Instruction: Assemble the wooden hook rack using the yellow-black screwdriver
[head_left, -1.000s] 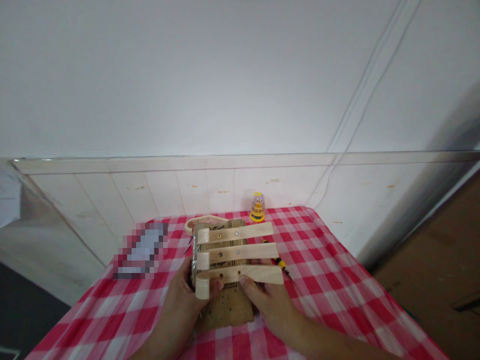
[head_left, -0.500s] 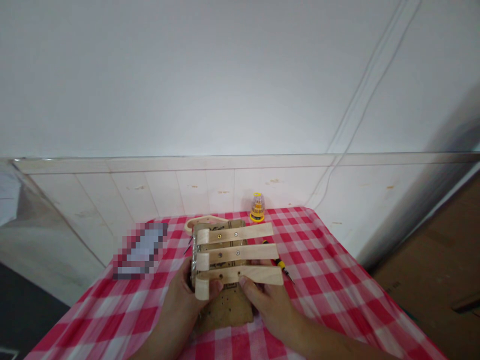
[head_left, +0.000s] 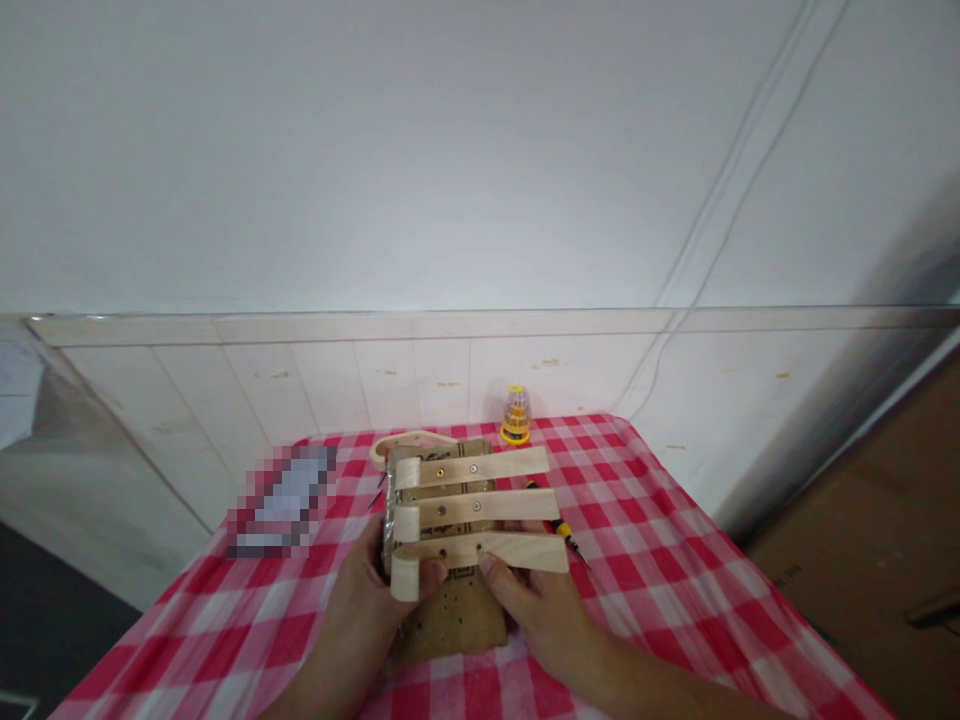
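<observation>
Our left hand (head_left: pixel 375 580) and right hand (head_left: pixel 544 605) clamp the nearest wooden strip (head_left: pixel 517 551) against the cardboard block (head_left: pixel 450 620), above the checked tablecloth (head_left: pixel 645 600). Two more strips (head_left: pixel 517 504) lie just beyond it.

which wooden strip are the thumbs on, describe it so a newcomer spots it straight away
On the red-and-white checked tablecloth, find the brown cardboard block between the left hand and right hand. Three pale wooden strips cross it. You want the nearest strip: unlike the other two, it has both thumbs at its near edge.
</observation>
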